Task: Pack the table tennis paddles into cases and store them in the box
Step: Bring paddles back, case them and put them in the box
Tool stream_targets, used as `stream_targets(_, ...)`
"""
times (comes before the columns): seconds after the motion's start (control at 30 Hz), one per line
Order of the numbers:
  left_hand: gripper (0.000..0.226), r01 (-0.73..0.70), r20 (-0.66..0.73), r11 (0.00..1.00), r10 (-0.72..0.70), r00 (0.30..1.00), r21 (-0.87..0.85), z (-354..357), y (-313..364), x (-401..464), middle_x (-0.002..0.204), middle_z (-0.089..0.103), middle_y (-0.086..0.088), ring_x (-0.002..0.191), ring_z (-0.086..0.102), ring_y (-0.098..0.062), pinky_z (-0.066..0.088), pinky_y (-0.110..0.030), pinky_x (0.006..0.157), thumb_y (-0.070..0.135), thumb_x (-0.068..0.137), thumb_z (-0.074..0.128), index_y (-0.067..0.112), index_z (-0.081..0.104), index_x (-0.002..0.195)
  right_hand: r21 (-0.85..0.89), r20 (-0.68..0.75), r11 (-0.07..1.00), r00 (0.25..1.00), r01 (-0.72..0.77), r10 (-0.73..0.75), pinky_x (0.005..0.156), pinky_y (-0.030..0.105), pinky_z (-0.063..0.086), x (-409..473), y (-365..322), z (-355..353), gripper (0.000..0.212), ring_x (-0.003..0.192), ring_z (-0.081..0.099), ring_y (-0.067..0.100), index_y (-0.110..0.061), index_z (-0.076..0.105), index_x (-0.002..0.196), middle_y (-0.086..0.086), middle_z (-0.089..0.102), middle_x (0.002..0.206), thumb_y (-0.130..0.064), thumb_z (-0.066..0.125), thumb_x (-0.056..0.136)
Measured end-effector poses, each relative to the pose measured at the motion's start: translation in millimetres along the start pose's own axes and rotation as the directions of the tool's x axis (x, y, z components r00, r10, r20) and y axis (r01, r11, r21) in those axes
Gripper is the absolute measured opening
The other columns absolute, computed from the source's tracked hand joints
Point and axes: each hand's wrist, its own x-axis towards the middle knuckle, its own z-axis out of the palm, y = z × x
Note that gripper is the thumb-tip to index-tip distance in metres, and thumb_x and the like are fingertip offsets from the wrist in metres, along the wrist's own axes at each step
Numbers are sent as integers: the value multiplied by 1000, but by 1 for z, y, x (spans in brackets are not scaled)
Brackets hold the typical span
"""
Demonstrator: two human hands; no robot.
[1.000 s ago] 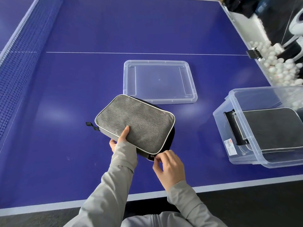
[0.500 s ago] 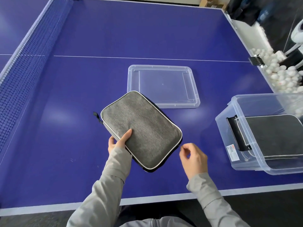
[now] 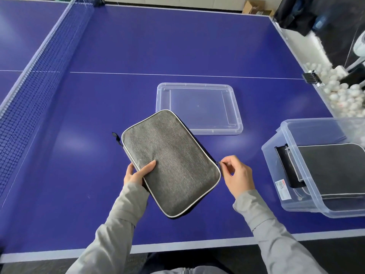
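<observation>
Right, grey case [image 3: 170, 163] near-centre on table [image 3: 177, 46], angled. Left hand [image 3: 138, 174] grips near-left edge, thumb on top. Right hand [image 3: 238, 176] pinches zipper pull at right edge. Likely light, padded, semi-stiff fabric; carry by long edges. Box [image 3: 276, 155] right, one case inside.

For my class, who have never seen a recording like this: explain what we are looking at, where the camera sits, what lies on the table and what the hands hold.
No machine here: a person's two hands, filmed by a camera worn on the head, looking down. The left hand grips a grey paddle case at its edge. The right hand pinches something small at the case's right edge, probably the zip pull. On the blue table lie a clear lid and, to the right, an open clear box already holding another case.
</observation>
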Motion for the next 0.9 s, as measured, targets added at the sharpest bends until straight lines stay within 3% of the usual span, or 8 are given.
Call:
stream_targets(0.13, 54, -5, 88, 997, -1, 996, 75, -2, 7, -1, 92, 68, -7, 61, 71, -17, 56, -31, 52, 6, 66, 77, 17, 57, 115, 60, 102, 998, 994, 26, -32, 58, 6, 39, 17, -3, 3, 8, 60, 54, 10, -5, 61, 77, 6, 64, 63, 1, 66, 82)
stream_targets(0.27, 71, -60, 176, 978, 25, 984, 200, -2, 15, -2, 94, 69, -10, 69, 70, -25, 57, -33, 53, 11, 48, 86, 18, 58, 113, 156, 263, 974, 958, -163, 119, 66, 28, 53, 28, -9, 4, 19, 64, 64, 26, -18, 60, 76, 8, 67, 70, -1, 64, 83)
stream_targets(0.4, 92, -108, 228, 943, 35, 973, 316, -3, 23, 0, 79, 74, -8, 77, 67, -36, 51, -62, 77, 25, 29, 89, 18, 56, 114, 170, 352, 943, 911, -287, 214, 69, 31, 52, 34, -14, 2, 28, 65, 60, 22, -26, 57, 70, -3, 62, 67, 0, 64, 80)
stream_targets(0.47, 97, -113, 254, 935, 26, 967, 336, -4, 26, 1, 80, 74, -9, 77, 68, -36, 54, -58, 75, 25, 29, 90, 18, 54, 118, 191, 372, 923, 895, -334, 247, 69, 31, 51, 36, -16, 1, 27, 64, 58, 20, -24, 58, 70, -3, 62, 66, 1, 63, 80)
stream_targets(0.53, 96, -127, 305, 924, 12, 952, 361, -3, 27, 0, 79, 74, -8, 72, 71, -28, 59, -42, 63, 22, 30, 89, 18, 53, 119, 247, 374, 889, 884, -387, 280, 68, 32, 52, 41, -20, 1, 26, 61, 57, 17, -20, 59, 71, -1, 61, 66, 4, 61, 80)
stream_targets(0.63, 87, -196, 386, 885, 20, 922, 422, -3, 26, -4, 71, 73, -6, 63, 70, -21, 56, -30, 56, 22, 25, 90, 24, 56, 105, 344, 323, 833, 888, -432, 327, 58, 23, 51, 54, -26, -2, 25, 48, 55, 6, -16, 57, 72, 3, 58, 62, 7, 59, 81)
stream_targets(0.77, 90, -297, 456, 778, 16, 890, 553, -8, 23, -3, 71, 71, -6, 64, 66, -22, 57, -32, 60, 32, 22, 94, 33, 56, 103, 404, 229, 817, 910, -412, 346, 48, 14, 45, 72, -27, -17, 23, 42, 51, 2, -10, 57, 71, 7, 57, 61, 10, 56, 82)
stream_targets(0.9, 71, -447, 497, 571, 76, 864, 689, -10, 30, -4, 65, 67, 7, 60, 59, -13, 54, -33, 68, 40, 33, 85, 54, 52, 94, 317, 233, 874, 924, -368, 304, 55, 16, 48, 73, -31, -24, 19, 52, 56, 6, -10, 58, 72, 8, 62, 67, 6, 60, 80)
